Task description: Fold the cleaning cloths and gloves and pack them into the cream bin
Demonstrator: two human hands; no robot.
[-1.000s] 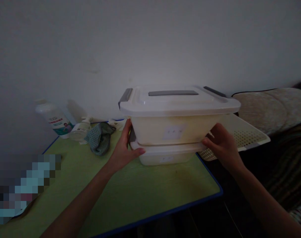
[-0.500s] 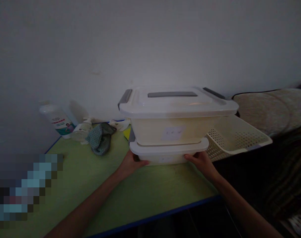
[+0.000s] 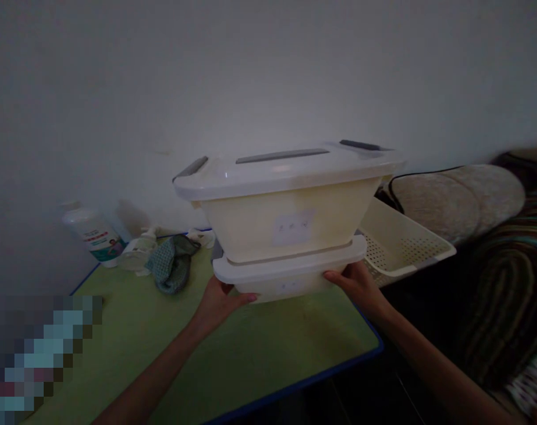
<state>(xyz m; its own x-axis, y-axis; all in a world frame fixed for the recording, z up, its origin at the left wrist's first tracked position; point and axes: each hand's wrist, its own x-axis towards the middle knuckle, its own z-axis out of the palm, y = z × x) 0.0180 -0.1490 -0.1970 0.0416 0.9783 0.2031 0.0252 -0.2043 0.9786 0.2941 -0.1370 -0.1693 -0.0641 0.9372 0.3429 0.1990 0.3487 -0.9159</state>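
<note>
Surface (image 3: 259, 354) of green, blue-edged, lies beneath a stack of two, both lidded: a larger storage box (image 3: 251, 227) above, a smaller storage box (image 3: 290, 274) below, contents we cannot make out. One perforated basket (image 3: 414, 239) shows to the right. Our left hand (image 3: 219, 301) and right hand (image 3: 357, 289) grasp the lower box's two ends. Leftward, we count one labelled white bottle (image 3: 94, 233), one pump bottle (image 3: 138, 254) and one cloth (image 3: 173, 265).

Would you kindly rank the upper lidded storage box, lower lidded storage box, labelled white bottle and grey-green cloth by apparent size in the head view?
1. Upper lidded storage box
2. Lower lidded storage box
3. Labelled white bottle and grey-green cloth: too alike to rank
</note>
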